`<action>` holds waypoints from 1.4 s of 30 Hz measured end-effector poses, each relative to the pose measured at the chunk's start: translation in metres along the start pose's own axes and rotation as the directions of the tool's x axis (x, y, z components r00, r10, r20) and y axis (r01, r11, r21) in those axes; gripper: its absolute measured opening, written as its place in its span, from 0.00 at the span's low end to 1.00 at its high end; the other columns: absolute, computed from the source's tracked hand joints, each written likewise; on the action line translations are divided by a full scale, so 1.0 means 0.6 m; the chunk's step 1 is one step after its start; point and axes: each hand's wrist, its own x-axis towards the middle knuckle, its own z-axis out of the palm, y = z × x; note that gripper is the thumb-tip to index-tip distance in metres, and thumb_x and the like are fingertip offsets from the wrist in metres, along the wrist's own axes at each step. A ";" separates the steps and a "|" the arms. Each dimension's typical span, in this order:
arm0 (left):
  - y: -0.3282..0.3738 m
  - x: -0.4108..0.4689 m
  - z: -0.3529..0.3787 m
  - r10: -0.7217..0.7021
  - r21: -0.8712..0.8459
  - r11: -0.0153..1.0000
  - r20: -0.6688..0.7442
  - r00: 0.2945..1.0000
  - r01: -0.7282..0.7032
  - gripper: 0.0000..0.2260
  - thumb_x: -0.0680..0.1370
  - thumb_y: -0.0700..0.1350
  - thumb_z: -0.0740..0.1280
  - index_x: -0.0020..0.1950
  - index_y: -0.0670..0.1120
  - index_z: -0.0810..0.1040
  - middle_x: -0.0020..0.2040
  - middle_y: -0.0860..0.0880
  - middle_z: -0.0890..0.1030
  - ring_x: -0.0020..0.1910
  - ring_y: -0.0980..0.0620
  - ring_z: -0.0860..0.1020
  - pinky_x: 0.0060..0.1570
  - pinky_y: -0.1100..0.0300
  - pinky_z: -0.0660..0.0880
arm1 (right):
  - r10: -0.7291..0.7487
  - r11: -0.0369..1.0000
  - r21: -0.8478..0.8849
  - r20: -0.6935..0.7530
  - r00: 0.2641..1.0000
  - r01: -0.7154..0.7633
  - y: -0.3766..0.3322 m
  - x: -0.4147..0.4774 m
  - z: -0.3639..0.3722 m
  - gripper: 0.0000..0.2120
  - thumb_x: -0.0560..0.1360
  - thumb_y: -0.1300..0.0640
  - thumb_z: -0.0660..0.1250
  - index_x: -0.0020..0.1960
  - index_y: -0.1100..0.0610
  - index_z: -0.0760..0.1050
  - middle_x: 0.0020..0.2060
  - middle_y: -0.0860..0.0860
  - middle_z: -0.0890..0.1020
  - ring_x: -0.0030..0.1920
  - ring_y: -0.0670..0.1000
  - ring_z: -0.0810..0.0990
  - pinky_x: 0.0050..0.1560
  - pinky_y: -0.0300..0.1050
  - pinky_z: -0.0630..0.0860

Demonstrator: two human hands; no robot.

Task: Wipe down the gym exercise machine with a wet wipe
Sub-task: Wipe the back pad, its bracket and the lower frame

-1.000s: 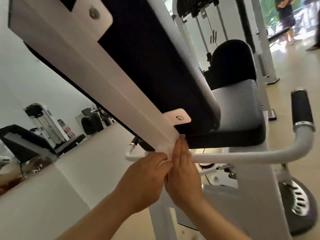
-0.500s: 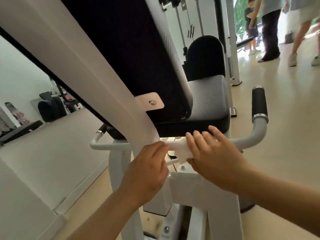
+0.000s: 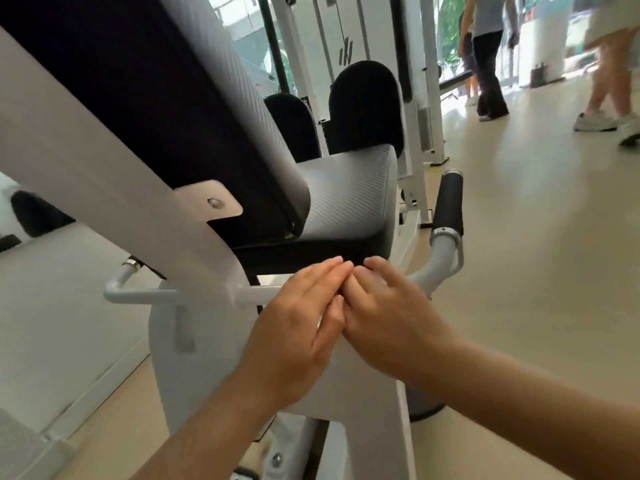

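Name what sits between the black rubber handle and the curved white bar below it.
A shiny metal collar joins handle and bar, in the head view.

no legible text — only unreadable dark logo (image 3: 346,51) on white tower (image 3: 367,26)

Single head-worn wide-angle view, forward and down, close to the machine (image 3: 180,375)

beige floor (image 3: 536,271) carries white exercise machine (image 3: 194,358); sneakers (image 3: 595,123) far right.
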 end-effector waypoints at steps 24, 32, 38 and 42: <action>-0.061 -0.167 -0.059 -0.254 0.302 0.920 -0.022 0.967 0.249 0.22 0.74 0.43 0.67 0.66 0.57 0.69 0.69 0.55 0.70 0.65 0.59 0.66 0.62 0.49 0.71 | -0.069 0.993 0.094 -0.020 0.997 0.071 -0.023 0.032 0.005 0.29 0.76 0.57 0.68 0.73 0.65 0.64 0.63 0.60 0.78 0.58 0.59 0.80 0.56 0.53 0.79; -0.171 -0.247 -0.095 -0.308 0.129 0.939 -0.089 0.947 0.318 0.20 0.75 0.43 0.64 0.64 0.59 0.70 0.69 0.61 0.69 0.65 0.60 0.69 0.63 0.62 0.69 | -0.170 0.957 0.175 -0.301 0.938 0.230 -0.115 0.131 0.058 0.17 0.69 0.64 0.76 0.56 0.66 0.81 0.54 0.61 0.83 0.56 0.60 0.83 0.52 0.61 0.81; -0.259 -0.249 -0.101 -0.388 -0.214 0.911 -0.154 0.908 0.353 0.25 0.76 0.36 0.66 0.59 0.66 0.69 0.65 0.63 0.72 0.61 0.64 0.71 0.54 0.71 0.73 | -0.230 0.944 0.085 -0.529 0.817 0.320 -0.150 0.163 0.025 0.15 0.83 0.61 0.58 0.56 0.63 0.82 0.52 0.58 0.84 0.55 0.58 0.82 0.55 0.54 0.80; -0.300 -0.246 -0.091 -0.416 -0.302 0.884 -0.159 0.895 0.357 0.21 0.76 0.35 0.66 0.62 0.59 0.73 0.64 0.61 0.72 0.60 0.60 0.73 0.55 0.68 0.75 | -0.334 0.936 -0.047 -0.425 0.841 0.348 -0.238 0.248 0.024 0.13 0.80 0.60 0.62 0.59 0.62 0.81 0.56 0.58 0.83 0.59 0.58 0.80 0.61 0.53 0.75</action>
